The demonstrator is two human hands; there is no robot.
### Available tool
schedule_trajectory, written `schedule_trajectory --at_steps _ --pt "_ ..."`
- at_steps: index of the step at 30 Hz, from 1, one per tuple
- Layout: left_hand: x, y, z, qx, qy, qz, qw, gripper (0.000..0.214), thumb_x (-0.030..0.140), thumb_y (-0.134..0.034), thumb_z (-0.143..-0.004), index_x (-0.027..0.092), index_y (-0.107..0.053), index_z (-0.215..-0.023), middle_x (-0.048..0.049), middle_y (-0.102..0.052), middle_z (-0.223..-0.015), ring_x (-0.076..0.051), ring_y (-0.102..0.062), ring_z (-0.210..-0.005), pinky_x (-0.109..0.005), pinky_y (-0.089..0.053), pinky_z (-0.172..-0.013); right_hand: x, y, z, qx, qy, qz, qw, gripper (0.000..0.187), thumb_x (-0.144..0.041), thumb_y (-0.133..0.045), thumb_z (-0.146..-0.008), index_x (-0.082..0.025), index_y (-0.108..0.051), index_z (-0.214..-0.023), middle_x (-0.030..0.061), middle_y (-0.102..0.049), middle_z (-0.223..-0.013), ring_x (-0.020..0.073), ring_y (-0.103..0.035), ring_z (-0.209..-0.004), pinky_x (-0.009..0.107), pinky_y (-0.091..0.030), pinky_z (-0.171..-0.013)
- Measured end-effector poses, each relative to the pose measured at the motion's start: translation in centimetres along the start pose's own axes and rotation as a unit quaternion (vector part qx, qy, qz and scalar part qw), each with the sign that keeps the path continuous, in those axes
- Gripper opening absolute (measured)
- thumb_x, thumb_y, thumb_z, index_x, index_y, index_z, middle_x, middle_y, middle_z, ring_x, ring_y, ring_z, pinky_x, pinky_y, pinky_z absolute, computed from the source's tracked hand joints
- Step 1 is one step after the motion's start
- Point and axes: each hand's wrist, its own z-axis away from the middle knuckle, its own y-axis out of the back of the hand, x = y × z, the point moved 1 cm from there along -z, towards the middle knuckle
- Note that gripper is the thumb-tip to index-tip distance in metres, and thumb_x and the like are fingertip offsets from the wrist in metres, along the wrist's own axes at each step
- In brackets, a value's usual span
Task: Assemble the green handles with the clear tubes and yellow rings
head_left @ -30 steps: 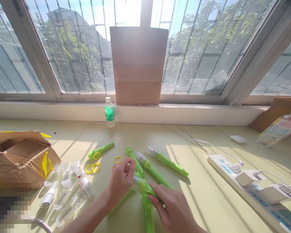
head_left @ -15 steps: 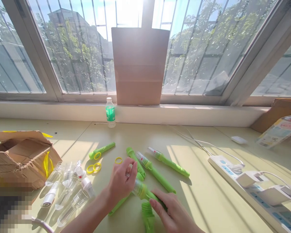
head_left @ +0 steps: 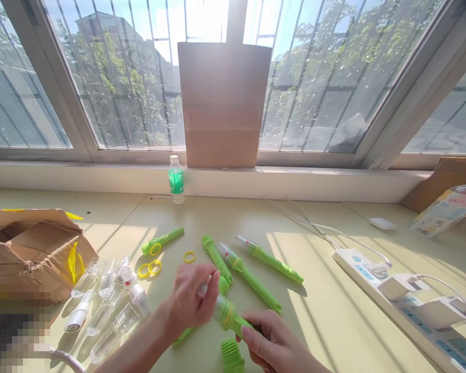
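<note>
Between my hands is a green plastic tube with a clear ribbed cap (head_left: 227, 314), tilted down to the right. My left hand (head_left: 194, 294) is closed around the clear end. Lower right, my right hand (head_left: 272, 339) grips the green handle end. Beneath and beside them lie loose green tubes (head_left: 232, 356), partly hidden by my hands. Two green tubes with clear caps (head_left: 256, 282) rest just beyond, and a bare green tube (head_left: 217, 259) lies left of them. Farther left, a green tube (head_left: 163, 241) lies among several yellow rings (head_left: 189, 256).
Clear caps (head_left: 101, 316) and white inserts (head_left: 79, 311) are heaped at left, beside an open cardboard box (head_left: 39, 254). A power strip (head_left: 392, 300) with plugs and cables runs along the right. A bottle with a green label (head_left: 176, 180) stands near the window.
Both hands have shifted slightly downward with the capped green tube still held. The loose green tube by my right hand now shows lower and a little farther left.
</note>
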Motion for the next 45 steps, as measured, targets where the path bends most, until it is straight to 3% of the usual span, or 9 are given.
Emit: schedule_trajectory --at_steps 3,13,16,18,20,22,28,36,45 --pt "0.2 0.4 -0.4 0.008 -0.010 0.009 1.000 0.014 0.006 -0.047 -0.084 0.019 -0.051 -0.087 0.0090 -0.044 -0.050 -0.007 -0.034 -0.038 -0.024 -0.029 -0.045 -1.2 -0.1 0.1 -0.102 -0.122 -0.172 0.972 0.052 -0.065 -0.069 -0.073 -0.018 -0.061 -0.093 -0.0073 -0.046 -0.055 0.0058 -0.036 -0.045 0.017 -0.020 -0.039" --pt "1.1 1.3 -1.0 -0.018 -0.100 0.010 0.995 0.014 0.011 -0.039 -0.089 0.018 -0.049 -0.094 0.0045 -0.048 -0.052 -0.011 -0.034 -0.040 -0.026 -0.027 -0.044 -1.7 0.1 -0.5 -0.245 -0.180 -0.288 0.908 0.048 -0.059 -0.066 -0.074 -0.012 -0.067 -0.083 -0.0070 -0.045 -0.040 0.0033 -0.021 -0.029 0.019 -0.006 -0.029" --pt "0.0 1.0 -0.7 -0.027 -0.103 -0.042 0.993 0.017 0.016 -0.036 -0.093 0.016 -0.049 -0.104 0.0027 -0.053 -0.055 -0.013 -0.044 -0.042 -0.026 -0.036 -0.045 -1.7 0.2 -0.8 -0.168 -0.148 -0.200 0.954 0.046 -0.060 -0.057 -0.083 -0.016 -0.065 -0.092 -0.0079 -0.043 -0.044 0.0057 -0.027 -0.034 0.017 -0.014 -0.031" --pt "-0.8 0.7 -0.3 -0.033 -0.081 -0.101 0.991 0.018 0.018 -0.040 -0.094 0.016 -0.048 -0.109 -0.0023 -0.063 -0.065 -0.016 -0.058 -0.053 -0.028 -0.046 -0.052 -1.9 0.6 -1.0 -0.073 -0.035 -0.040 0.996 0.042 -0.056 -0.052 -0.090 -0.018 -0.066 -0.097 -0.0049 -0.048 -0.052 0.0097 -0.041 -0.043 0.019 -0.030 -0.038" --pt "-1.3 0.2 0.3 -0.033 -0.044 -0.136 0.989 0.022 0.022 -0.043 -0.094 0.015 -0.046 -0.115 -0.0090 -0.070 -0.083 -0.020 -0.067 -0.072 -0.031 -0.052 -0.063 -2.2 1.2 -1.1 0.025 0.130 0.138 0.982 0.032 -0.046 -0.050 -0.094 -0.022 -0.067 -0.107 0.0040 -0.065 -0.073 0.0184 -0.060 -0.069 0.026 -0.048 -0.058" --pt "-1.6 -0.5 1.0 -0.041 0.008 -0.143 0.989 0.028 0.027 -0.043 -0.095 0.015 -0.044 -0.121 -0.0134 -0.070 -0.098 -0.023 -0.070 -0.083 -0.033 -0.055 -0.069 -2.1 2.0 -1.2 0.109 0.211 0.249 0.939 0.032 -0.039 -0.048 -0.096 -0.023 -0.061 -0.121 0.0088 -0.071 -0.089 0.0231 -0.065 -0.078 0.033 -0.052 -0.067" --pt "-2.5 -2.2 2.4 -0.108 0.121 -0.126 0.979 0.032 0.028 -0.049 -0.094 0.019 -0.043 -0.124 -0.0130 -0.070 -0.105 -0.021 -0.070 -0.073 -0.032 -0.054 -0.062 -1.2 3.5 -1.7 0.242 0.221 0.355 0.876 0.036 -0.035 -0.050 -0.095 -0.019 -0.052 -0.127 0.0114 -0.070 -0.098 0.0251 -0.069 -0.076 0.031 -0.052 -0.051" --pt "-3.0 -2.2 2.8 -0.116 0.143 -0.129 0.974 0.030 0.029 -0.044 -0.096 0.018 -0.039 -0.124 -0.0097 -0.067 -0.100 -0.020 -0.069 -0.081 -0.030 -0.053 -0.064 -1.0 4.3 -2.3 0.297 0.224 0.397 0.839 0.023 -0.027 -0.046 -0.097 -0.023 -0.055 -0.117 0.0090 -0.068 -0.107 0.0243 -0.069 -0.093 0.035 -0.056 -0.072" --pt "-4.7 -1.8 2.6 -0.201 0.161 -0.149 0.955 0.016 0.021 -0.040 -0.096 0.022 -0.051 -0.107 -0.0068 -0.064 -0.107 -0.020 -0.066 -0.091 -0.030 -0.053 -0.069 1.0 5.8 -3.6 0.313 0.117 0.461 0.822 0.025 -0.027 -0.042 -0.095 -0.024 -0.058 -0.113 0.0068 -0.070 -0.100 0.0212 -0.070 -0.072 0.033 -0.054 -0.059"
